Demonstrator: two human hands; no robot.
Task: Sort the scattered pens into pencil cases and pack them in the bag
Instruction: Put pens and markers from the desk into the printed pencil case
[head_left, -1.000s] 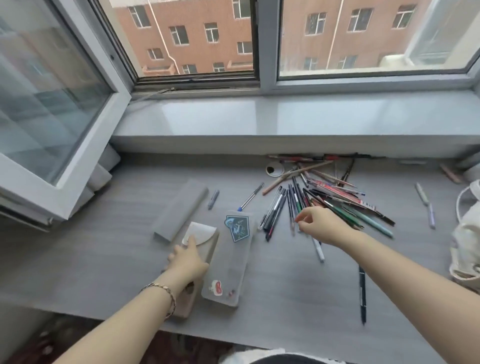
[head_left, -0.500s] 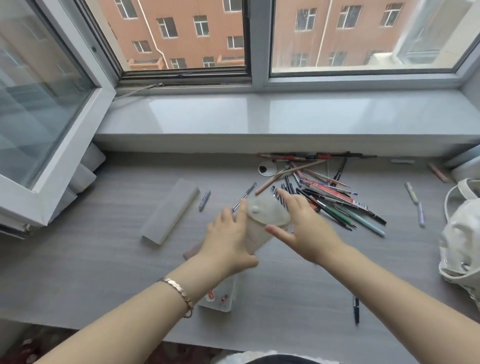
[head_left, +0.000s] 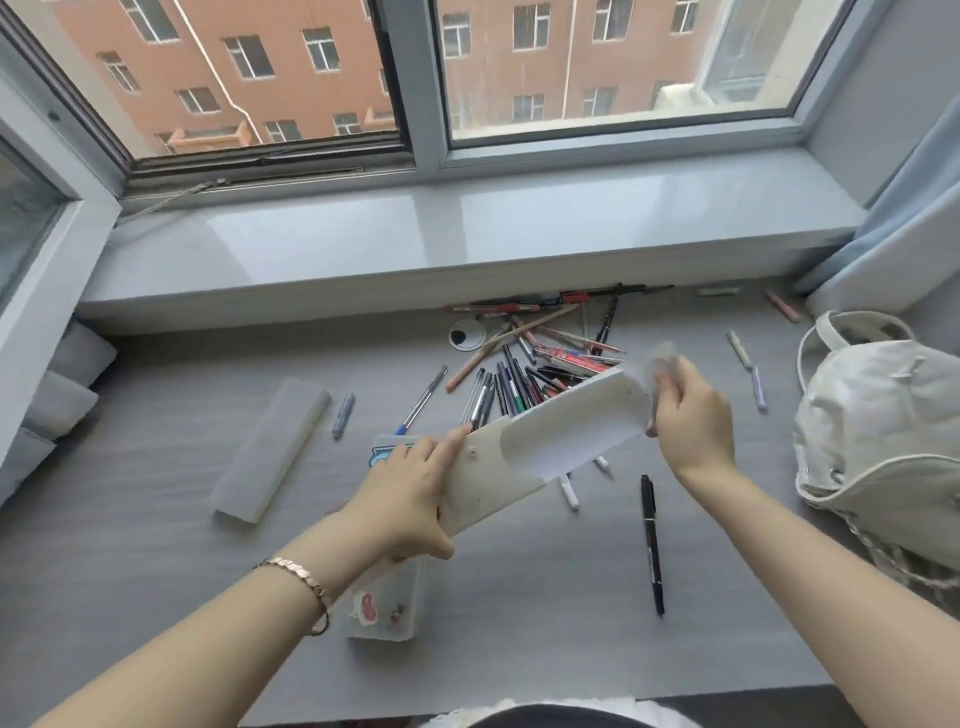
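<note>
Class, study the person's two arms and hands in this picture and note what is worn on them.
No sleeves show: both forearms are bare. The wrist behind the left hand carries a slim bracelet of flat, rose-gold links. The right hand and its wrist wear nothing visible. No gloves or rings show.

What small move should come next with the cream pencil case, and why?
Probably lift the flap open. The left hand grips the lower end of the cream pencil case, the right hand holds its flap end, partly blurred, and the case is raised above the desk. The flap seems to lie shut, and the pile of pens waits behind it.
</note>
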